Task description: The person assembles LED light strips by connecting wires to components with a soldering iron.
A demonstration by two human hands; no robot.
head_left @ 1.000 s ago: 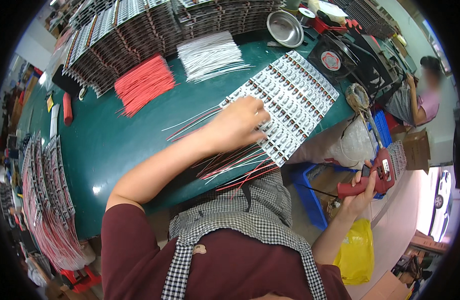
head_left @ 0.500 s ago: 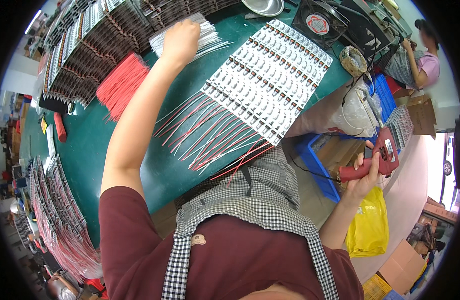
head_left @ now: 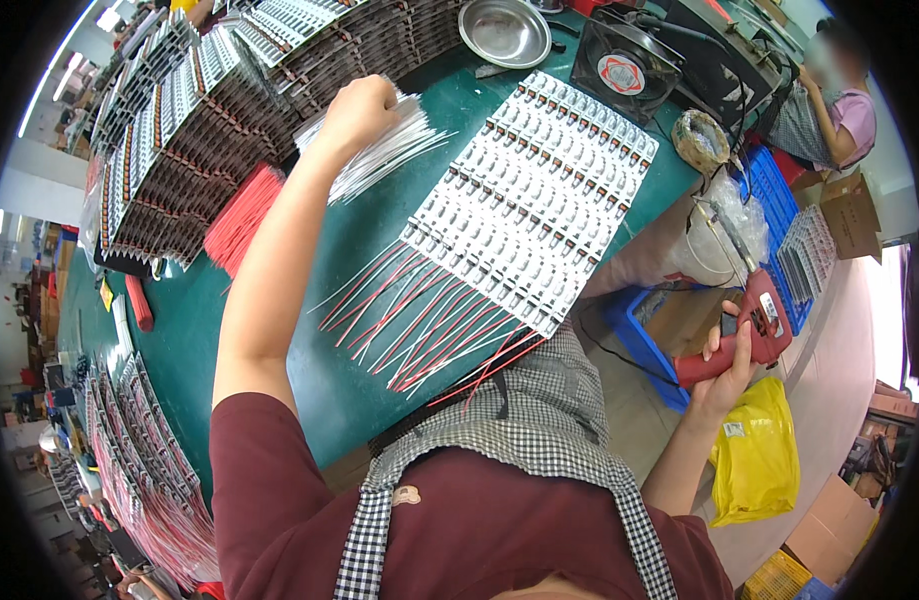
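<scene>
My left hand is at the far-left part of a pile of thin white wires. Its fingers are curled closed and the fingertips are hidden, so what they pinch cannot be made out. In my right hand, off the table's right side, is a red soldering gun with its metal tip pointing away from me. Between the hands lies a panel of white circuit boards in rows. Red and white wires stick out from its near-left edge toward me.
Red wires lie left of the white ones, before tall stacks of board panels. Wired panels stand at the left. A metal bowl, a black fan and a blue crate are around. A person sits far right.
The whole view has shifted, so the table sits slightly lower in the picture. My left hand stays at the white wires, and my right still holds the soldering gun.
</scene>
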